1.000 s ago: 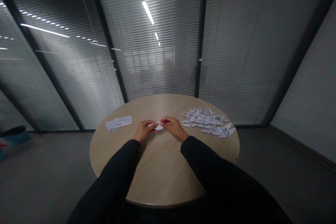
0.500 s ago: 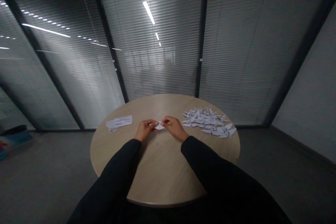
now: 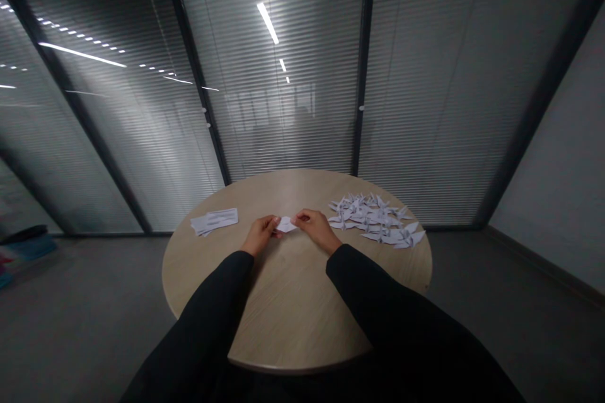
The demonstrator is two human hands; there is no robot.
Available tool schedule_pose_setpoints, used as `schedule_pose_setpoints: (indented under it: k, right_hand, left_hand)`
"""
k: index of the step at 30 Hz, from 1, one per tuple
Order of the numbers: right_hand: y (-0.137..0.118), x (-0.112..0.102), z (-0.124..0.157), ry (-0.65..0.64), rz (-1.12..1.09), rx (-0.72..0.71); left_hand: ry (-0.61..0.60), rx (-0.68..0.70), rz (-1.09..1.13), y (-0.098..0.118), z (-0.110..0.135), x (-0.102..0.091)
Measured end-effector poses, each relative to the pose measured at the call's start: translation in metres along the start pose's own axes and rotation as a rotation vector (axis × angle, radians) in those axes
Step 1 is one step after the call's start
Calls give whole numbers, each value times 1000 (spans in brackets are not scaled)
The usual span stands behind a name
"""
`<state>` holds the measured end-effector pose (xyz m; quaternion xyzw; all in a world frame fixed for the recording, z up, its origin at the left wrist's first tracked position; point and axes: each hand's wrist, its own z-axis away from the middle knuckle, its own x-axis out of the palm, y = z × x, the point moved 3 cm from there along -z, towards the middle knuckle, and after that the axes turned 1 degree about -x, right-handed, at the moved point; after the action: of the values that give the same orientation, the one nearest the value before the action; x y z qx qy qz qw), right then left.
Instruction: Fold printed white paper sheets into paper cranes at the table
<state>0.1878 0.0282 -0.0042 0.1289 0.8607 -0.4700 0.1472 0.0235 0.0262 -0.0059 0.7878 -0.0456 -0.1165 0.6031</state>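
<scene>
A small piece of folded white paper (image 3: 285,225) is held between my two hands, above the middle of the round wooden table (image 3: 293,302). My left hand (image 3: 261,233) pinches its left end between thumb and fingers. At its right end, the fingertips of my right hand (image 3: 316,228) are closed on the paper. The exact folds are too small to make out. To the right of my right hand lies a pile of folded white paper cranes (image 3: 373,217). Left of my left hand, flat white paper slips (image 3: 215,220) lie in a loose stack.
Glass panels with blinds (image 3: 293,126) and dark frames stand right behind the table's far edge. A blue bin with a dark rim (image 3: 31,242) stands on the floor at the far left. A plain wall (image 3: 558,201) rises on the right.
My hands have moved slightly apart, and more of the white paper shows between them. The crane pile and the paper stack are unchanged.
</scene>
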Motion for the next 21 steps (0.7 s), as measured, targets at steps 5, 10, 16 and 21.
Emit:
schedule_pose_setpoints:
  k: [5, 10, 16, 21]
  right_hand:
    - [0, -2, 0, 24, 8, -8]
    - [1, -2, 0, 21, 28, -38]
    - [2, 1, 0, 20, 80, -96]
    - [-2, 1, 0, 75, 177, -111]
  left_hand:
    - [26, 8, 17, 0, -1, -3]
    - [84, 46, -9, 2, 0, -7]
    - [136, 80, -56, 4, 1, -8]
    - [174, 109, -109, 5, 0, -6]
